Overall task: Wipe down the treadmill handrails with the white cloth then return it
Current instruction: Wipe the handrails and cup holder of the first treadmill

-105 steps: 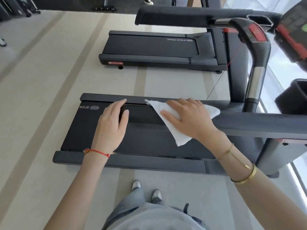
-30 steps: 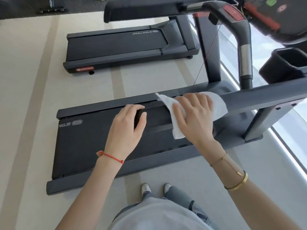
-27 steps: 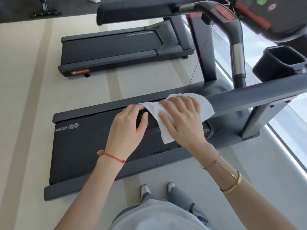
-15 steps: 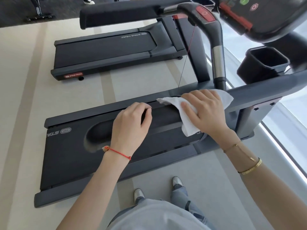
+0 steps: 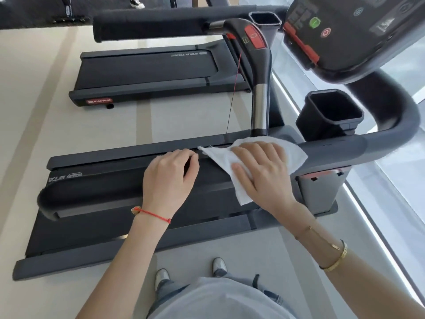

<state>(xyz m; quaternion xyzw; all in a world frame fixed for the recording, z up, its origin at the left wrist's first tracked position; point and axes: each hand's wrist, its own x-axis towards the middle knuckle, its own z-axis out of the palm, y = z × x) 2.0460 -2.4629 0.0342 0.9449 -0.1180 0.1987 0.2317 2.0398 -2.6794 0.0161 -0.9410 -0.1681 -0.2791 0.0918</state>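
The person stands beside a treadmill (image 5: 96,217) whose near handrail (image 5: 96,194) crosses the middle of the frame from left to right. The right hand (image 5: 262,173) lies on the white cloth (image 5: 230,164), fingers spread and fairly straight, pressing the cloth down over the rail just right of centre; the cloth drapes over both sides of the bar, one corner pointing left and another hanging down toward the belt. The left hand (image 5: 167,180) sits just beside it on the same rail, its fingers curled over the top of the bar and its fingertips close to the cloth's left corner, though whether they touch it cannot be told. A red string bracelet (image 5: 153,214) circles the left wrist, and a gold bangle (image 5: 335,261) with a thin chain sits on the right forearm. At the upper right of the frame are the console (image 5: 358,35) with a green and a red button, and a black cup holder (image 5: 331,113) below it. The far handrail (image 5: 149,26) runs across the top, and a second treadmill (image 5: 147,72) stands on the pale floor behind it. The person's shoes (image 5: 218,265) show at the bottom centre.
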